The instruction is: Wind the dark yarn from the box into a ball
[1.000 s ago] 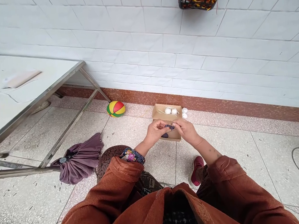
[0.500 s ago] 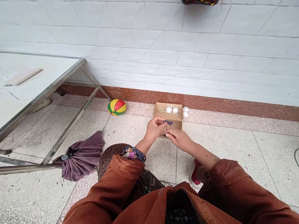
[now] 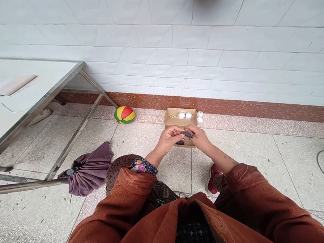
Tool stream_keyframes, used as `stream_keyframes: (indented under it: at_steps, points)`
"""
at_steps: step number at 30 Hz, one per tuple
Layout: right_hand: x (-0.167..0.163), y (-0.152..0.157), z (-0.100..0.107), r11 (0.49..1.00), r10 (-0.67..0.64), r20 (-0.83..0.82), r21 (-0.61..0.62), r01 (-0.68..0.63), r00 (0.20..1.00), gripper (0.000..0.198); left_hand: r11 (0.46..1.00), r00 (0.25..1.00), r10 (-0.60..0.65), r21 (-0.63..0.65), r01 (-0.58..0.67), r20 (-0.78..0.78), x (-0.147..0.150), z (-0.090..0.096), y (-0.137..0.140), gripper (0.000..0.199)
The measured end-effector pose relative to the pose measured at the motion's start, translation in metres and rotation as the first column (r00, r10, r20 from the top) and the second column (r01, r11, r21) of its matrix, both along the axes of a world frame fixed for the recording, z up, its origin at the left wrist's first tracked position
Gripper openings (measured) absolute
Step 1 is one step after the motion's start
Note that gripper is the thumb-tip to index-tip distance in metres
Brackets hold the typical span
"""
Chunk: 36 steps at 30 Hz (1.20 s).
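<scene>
My left hand (image 3: 168, 138) and my right hand (image 3: 200, 137) meet above an open cardboard box (image 3: 169, 121). Between their fingertips is a small dark purple-blue piece (image 3: 187, 134) that looks like knotted or crocheted yarn. Thumb and fingers of my left hand pinch its left end, and my right hand closes round its right side. Just below, inside the box, lies another dark thing (image 3: 180, 142), partly covered by my hands. Two white yarn balls (image 3: 185, 115) with loose strands rest at the back of the box. More white balls (image 3: 199, 116) sit beside it on the floor.
A multicoloured ball (image 3: 124, 115) lies near the wall. Left stands a metal-framed table (image 3: 51, 80) with a folded pale cloth (image 3: 16, 85) on it. A folded purple umbrella (image 3: 91, 168) lies on the floor by its leg. A dark cable (image 3: 320, 167) curves at far right.
My right hand has moved up and round to the right side of the dark yarn piece, which now shows lengthwise between both hands. The view has tilted slightly downward.
</scene>
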State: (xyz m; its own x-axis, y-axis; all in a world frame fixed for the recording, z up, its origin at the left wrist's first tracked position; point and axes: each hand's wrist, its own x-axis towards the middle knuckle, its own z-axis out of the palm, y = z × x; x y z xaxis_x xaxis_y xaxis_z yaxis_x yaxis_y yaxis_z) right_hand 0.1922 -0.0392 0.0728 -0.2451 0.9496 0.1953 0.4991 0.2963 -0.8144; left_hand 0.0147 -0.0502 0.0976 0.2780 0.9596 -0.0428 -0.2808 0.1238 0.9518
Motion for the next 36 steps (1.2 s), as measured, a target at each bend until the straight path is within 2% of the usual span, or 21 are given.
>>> stream_keyframes:
  at_steps: [2, 5, 8, 10, 14, 17, 21, 24, 27, 30, 33, 36]
  points:
    - [-0.008, -0.008, -0.006, 0.995, 0.095, 0.078, -0.033, -0.092, 0.992, 0.025, 0.997, 0.997, 0.076, 0.018, -0.076, -0.005, 0.000, -0.001, 0.002, 0.028]
    - [-0.017, -0.021, -0.002, 0.972, 0.232, 0.176, -0.021, -0.232, 0.957, 0.026, 0.979, 0.978, 0.201, 0.038, -0.199, -0.055, -0.002, -0.004, 0.008, 0.025]
    - [-0.019, -0.030, 0.012, 0.936, 0.330, 0.199, 0.055, -0.347, 0.923, 0.026, 0.961, 0.957, 0.276, 0.031, -0.274, -0.092, -0.004, -0.009, 0.013, 0.023]
    - [-0.015, -0.030, 0.021, 0.919, 0.339, 0.222, 0.130, -0.372, 0.914, 0.027, 0.958, 0.952, 0.287, 0.024, -0.286, -0.111, -0.004, -0.011, 0.015, 0.021]
    - [-0.001, -0.018, 0.035, 0.930, 0.221, 0.223, 0.247, -0.274, 0.950, 0.031, 0.973, 0.965, 0.230, 0.045, -0.226, -0.128, -0.002, -0.012, 0.013, 0.021]
    - [0.009, -0.005, 0.039, 0.958, 0.093, 0.093, 0.265, -0.114, 0.991, 0.031, 0.993, 0.987, 0.106, 0.058, -0.100, -0.118, 0.001, -0.009, 0.008, 0.020]
    - [0.013, 0.008, 0.029, 0.986, -0.055, -0.084, 0.155, 0.068, 0.995, 0.027, 0.998, 0.996, -0.067, 0.010, 0.068, -0.065, 0.004, -0.005, 0.001, 0.024]
    - [0.009, 0.009, 0.010, 0.997, -0.074, -0.075, 0.028, 0.077, 0.994, 0.026, 0.997, 0.998, -0.061, -0.037, 0.061, -0.006, 0.005, -0.003, -0.001, 0.028]
    - [0.001, 0.003, -0.006, 0.999, 0.007, 0.043, -0.050, -0.005, 0.999, 0.023, 0.999, 1.000, 0.010, -0.031, -0.010, 0.024, 0.006, -0.003, 0.001, 0.029]
    - [-0.008, -0.010, -0.011, 0.991, 0.135, 0.220, -0.052, -0.126, 0.966, 0.021, 0.995, 0.995, 0.102, 0.009, -0.102, -0.012, 0.004, -0.005, 0.005, 0.026]
    - [-0.015, -0.023, -0.004, 0.954, 0.280, 0.322, 0.014, -0.300, 0.905, 0.023, 0.978, 0.973, 0.206, 0.040, -0.203, -0.100, 0.000, -0.009, 0.010, 0.021]
    - [-0.015, -0.029, 0.009, 0.906, 0.340, 0.340, 0.133, -0.402, 0.877, 0.025, 0.965, 0.947, 0.262, 0.076, -0.252, -0.187, -0.003, -0.014, 0.014, 0.018]
